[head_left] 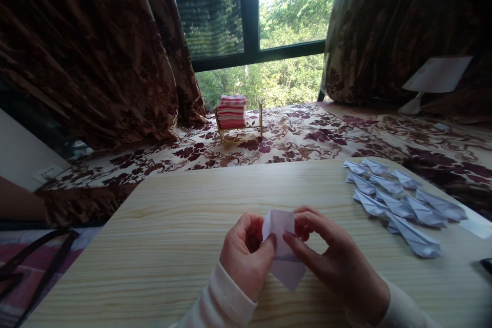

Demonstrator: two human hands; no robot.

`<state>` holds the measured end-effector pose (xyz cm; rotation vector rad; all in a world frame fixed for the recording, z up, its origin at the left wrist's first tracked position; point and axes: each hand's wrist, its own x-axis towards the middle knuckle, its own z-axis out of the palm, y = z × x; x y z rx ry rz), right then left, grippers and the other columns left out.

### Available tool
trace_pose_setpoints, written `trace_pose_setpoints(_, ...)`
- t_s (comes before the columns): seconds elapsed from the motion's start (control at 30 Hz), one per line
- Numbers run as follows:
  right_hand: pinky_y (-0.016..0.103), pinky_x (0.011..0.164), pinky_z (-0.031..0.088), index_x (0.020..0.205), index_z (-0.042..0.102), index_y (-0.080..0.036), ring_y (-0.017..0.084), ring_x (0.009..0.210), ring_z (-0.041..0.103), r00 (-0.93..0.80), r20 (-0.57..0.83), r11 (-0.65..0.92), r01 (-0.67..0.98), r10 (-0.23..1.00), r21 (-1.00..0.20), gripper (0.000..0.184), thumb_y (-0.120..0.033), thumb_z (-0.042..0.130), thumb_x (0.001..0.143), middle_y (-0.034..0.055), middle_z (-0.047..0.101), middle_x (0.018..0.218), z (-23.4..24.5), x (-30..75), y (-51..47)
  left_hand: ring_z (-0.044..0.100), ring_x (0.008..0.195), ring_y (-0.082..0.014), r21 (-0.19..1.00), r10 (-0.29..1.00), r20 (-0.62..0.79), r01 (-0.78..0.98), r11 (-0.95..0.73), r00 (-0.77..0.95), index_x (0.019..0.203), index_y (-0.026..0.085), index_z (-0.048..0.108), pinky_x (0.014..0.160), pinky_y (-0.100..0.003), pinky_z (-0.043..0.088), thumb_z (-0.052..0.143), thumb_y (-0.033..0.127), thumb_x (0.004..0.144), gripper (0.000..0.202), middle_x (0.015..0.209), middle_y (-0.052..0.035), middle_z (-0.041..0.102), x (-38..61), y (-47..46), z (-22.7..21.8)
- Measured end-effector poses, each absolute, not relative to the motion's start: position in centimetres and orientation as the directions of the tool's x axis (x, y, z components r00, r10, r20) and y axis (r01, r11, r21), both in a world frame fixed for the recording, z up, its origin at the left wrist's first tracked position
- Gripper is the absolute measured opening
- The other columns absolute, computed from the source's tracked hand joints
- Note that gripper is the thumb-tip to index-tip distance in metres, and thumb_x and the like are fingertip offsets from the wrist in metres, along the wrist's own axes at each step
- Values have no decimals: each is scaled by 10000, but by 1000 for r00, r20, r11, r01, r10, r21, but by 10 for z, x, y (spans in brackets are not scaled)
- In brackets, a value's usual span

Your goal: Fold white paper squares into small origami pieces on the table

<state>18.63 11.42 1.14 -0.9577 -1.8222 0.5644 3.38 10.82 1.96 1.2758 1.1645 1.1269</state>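
A small white sheet of paper (282,223), partly folded, is held up above the wooden table (184,215). Its lower part comes to a point below a crease. My left hand (248,253) pinches the left edge, thumb on the near face and fingers curled behind. On the right edge, my right hand (334,256) grips the paper between thumb and fingers. The fingertips behind the sheet are partly hidden. To the right lie several folded white paper pieces (415,236), pointed and grouped in rough rows.
A flat white paper piece (476,228) lies at the table's right edge. Beyond the table, a patterned cloth (292,138) covers the window ledge. On it stand a small rack (261,120) with folded striped cloths (231,113) and a white lamp (438,76). A dark object (487,265) shows at far right.
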Motion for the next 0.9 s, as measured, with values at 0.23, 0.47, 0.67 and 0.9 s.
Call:
trace_pose_setpoints(0.23,227,520,347,656,434,-197,107,582,445,-357,375,517,533,855,-670,192,-168,495,836,-19,464,667,-2,196,119,557,793,-193,689,939,320,648,-324,129,881,183,590,728,-329,457,544,93,632,268,807,-23,606,23,114,5)
trace_pose_setpoints(0.47,242,552,342,691,478,-193,129,623,465,-412,312,516,630,856,-581,174,-198,477,865,4,503,708,-3,200,119,495,1027,-239,422,838,474,766,-485,269,1236,183,432,874,-411,424,553,99,683,572,1118,-92,543,16,116,0)
trace_pose_setpoints(0.67,241,562,348,696,491,-193,137,646,477,-421,332,536,654,844,-534,157,-187,496,852,8,516,704,-2,202,119,525,828,-179,202,653,631,725,-659,418,831,186,627,804,-359,385,468,102,810,181,839,-24,634,25,92,12)
trace_pose_setpoints(0.9,251,624,393,909,600,-222,145,709,513,-538,294,604,601,790,-524,131,-171,506,834,26,555,808,5,209,118,510,872,-249,208,742,510,775,-597,435,950,156,612,832,-473,352,436,263,804,253,934,-75,618,27,87,-12)
